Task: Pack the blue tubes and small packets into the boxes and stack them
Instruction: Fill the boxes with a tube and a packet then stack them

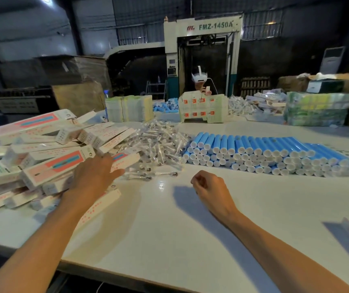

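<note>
Left hand [94,174], fingers spread flat and gripping nothing, rests on the boxes [48,166] at 9 o'clock. Right hand [208,187] is curled, apparently empty. Take one top box only, so the pile stays put. Packets [158,144] lie at 12 o'clock, tubes [264,153] at 2 o'clock.

Shot from one wide-angle camera worn on the head, facing forward and down over the white bench [169,240]. Close in on both forearms, left hand [93,176] and right hand [209,187] near mid-frame. Past the hands, reaching across the bench's far side to a tall machine [203,28] well behind. Bowed at the edges by the lens.
</note>
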### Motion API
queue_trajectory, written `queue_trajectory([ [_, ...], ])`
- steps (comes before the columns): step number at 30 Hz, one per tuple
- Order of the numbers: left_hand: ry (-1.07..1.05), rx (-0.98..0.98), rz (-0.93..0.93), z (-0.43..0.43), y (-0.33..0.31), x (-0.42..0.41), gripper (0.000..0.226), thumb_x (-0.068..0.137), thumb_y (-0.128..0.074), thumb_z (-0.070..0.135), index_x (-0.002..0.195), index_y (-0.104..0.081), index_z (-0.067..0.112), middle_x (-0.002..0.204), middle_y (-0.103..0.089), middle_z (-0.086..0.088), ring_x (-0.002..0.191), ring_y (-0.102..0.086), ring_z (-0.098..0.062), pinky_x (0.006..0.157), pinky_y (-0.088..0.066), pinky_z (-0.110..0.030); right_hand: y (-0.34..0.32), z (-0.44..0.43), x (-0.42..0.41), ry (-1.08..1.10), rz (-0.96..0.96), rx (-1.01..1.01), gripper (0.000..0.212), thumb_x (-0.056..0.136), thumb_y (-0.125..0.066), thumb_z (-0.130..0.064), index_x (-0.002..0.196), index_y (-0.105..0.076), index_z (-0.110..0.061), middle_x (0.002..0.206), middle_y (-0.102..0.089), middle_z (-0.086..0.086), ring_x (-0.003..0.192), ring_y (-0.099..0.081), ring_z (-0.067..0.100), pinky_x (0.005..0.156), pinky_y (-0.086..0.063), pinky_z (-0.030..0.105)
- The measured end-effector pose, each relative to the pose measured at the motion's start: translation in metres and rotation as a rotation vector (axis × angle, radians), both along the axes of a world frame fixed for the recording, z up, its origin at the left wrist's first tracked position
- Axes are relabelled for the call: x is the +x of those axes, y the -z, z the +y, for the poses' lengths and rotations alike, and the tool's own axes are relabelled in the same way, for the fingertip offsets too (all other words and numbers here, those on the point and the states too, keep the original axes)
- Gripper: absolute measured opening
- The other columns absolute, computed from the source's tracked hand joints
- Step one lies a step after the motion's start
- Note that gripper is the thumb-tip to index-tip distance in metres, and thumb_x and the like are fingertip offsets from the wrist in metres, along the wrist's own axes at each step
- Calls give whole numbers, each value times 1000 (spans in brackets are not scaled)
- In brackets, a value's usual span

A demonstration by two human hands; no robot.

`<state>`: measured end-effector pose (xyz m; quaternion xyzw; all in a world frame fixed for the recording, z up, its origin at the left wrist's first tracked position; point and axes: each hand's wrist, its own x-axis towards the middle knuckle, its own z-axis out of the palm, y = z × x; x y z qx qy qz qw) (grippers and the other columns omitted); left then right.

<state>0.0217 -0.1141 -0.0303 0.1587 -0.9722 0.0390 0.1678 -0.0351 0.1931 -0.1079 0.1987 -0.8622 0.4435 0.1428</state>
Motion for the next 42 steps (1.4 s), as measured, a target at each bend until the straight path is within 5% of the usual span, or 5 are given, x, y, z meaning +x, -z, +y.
queue_trajectory([
  [6, 326, 393, 253, 70, -18, -9, 48, 104, -52, 60, 129, -65, 20, 107, -74, -4, 90, -66, -27, 71, -44, -40, -12, -2, -1, 77, -3, -62, 13, 97, -57, -19, 95, -70, -19, 84, -70, -7, 80, -65, 17, 76, -54, 40],
  [14, 506, 1493, 368, 129, 31, -60, 35, 111, -46, 50, 126, -62, 23, 96, -82, -4, 76, -80, -24, 58, -62, -33, -85, 32, -86, 410, 15, -30, 19, 90, -53, -11, 103, -66, -7, 90, -69, 12, 86, -65, 33, 75, -56, 45],
  [24, 559, 1566, 323, 135, 62, -68, 55, 94, -45, 78, 124, -61, 35, 98, -81, 1, 78, -79, -23, 72, -64, -46, -97, 72, -166, 541, -164, 666, 35, 97, -54, -19, 129, -53, -5, 133, -52, 18, 124, -50, 37, 82, -41, 41],
  [33, 639, 1582, 384, 136, 56, -64, 52, 93, -49, 67, 123, -60, 25, 100, -81, -4, 81, -79, -28, 76, -65, -43, -118, 46, -162, 516, -237, 771, 20, 95, -57, -20, 111, -49, -11, 83, -50, 4, 92, -56, 30, 77, -43, 36],
  [42, 678, 1573, 354, 141, 51, -59, 33, 108, -48, 51, 124, -61, 26, 99, -81, -3, 77, -79, -22, 66, -63, -30, -117, 39, -133, 484, -179, 948, 15, 93, -57, -17, 106, -51, -13, 84, -51, 2, 86, -56, 26, 75, -42, 36],
])
